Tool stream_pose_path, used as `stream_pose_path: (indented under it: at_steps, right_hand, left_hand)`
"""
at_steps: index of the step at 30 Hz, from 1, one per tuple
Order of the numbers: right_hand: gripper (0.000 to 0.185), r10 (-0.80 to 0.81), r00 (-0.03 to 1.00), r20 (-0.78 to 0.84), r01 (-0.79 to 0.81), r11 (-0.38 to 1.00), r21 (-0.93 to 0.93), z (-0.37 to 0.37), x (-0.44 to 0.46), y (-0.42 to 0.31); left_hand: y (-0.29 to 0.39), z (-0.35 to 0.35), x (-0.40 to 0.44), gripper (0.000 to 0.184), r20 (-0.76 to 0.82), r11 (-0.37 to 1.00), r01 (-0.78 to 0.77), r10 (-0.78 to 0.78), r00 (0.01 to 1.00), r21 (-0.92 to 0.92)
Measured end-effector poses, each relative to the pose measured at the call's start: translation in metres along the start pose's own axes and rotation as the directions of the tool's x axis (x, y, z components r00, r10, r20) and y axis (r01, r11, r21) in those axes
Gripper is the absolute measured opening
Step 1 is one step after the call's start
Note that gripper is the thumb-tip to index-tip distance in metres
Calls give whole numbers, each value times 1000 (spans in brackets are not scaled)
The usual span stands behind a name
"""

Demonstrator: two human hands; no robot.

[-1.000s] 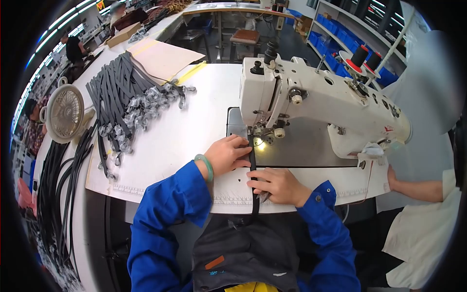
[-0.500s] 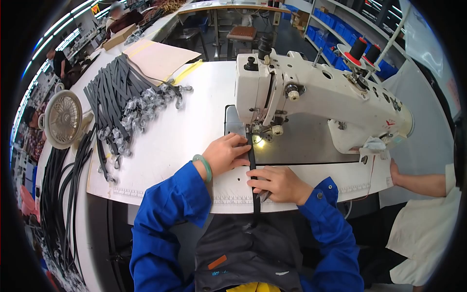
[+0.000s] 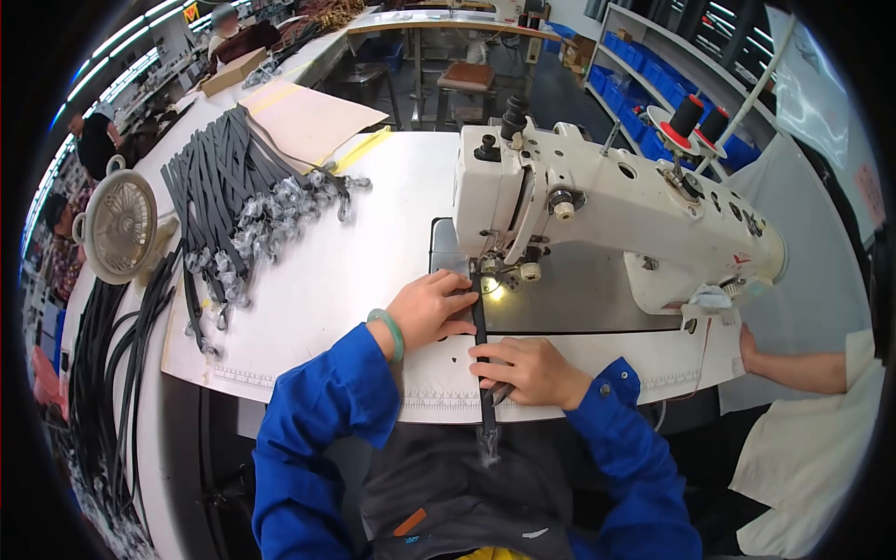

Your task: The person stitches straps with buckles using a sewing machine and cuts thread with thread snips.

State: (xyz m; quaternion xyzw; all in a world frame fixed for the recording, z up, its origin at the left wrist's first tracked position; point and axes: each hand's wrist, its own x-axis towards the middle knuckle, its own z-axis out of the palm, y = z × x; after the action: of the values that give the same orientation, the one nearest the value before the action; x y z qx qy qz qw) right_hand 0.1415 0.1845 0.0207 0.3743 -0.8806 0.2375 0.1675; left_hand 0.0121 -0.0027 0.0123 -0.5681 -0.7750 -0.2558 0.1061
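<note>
While the black strap (image 3: 480,322) is set beneath the head of the sewing machine (image 3: 607,205), straightness is wanted —
it's steadied by the spread left hand (image 3: 425,313), pinched by the right hand (image 3: 532,371), best held flat on the desk (image 3: 373,215).

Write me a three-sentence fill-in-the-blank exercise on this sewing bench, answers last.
1. The left hand and right hand both touch the dark strap; nearer the bright spot is the ____ one.
2. The bangle is coloured ____.
3. Another person's hand shows at the picture's ____ side.

Missing words: left; green; right.
</note>
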Motion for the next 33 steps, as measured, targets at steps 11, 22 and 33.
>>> stream_pose_path:
  at_steps: [11, 22, 33]
  right_hand:
    - [25, -34, 998, -45, 33, 999, -29, 2, -1, -1]
    - [25, -23, 998, -66, 24, 1000, 8, 3, -2, 0]
    - [42, 79, 995, -62, -79, 997, 5, 0, -4, 1]
  left_hand:
    - [0, 2, -4, 43, 7, 1000, 12, -12, 1000, -28]
    - [1, 3, -5, 44, 4, 999, 26, -26, 1000, -23]
    - [2, 6, -4, 33, -34, 999, 27, -28, 999, -30]
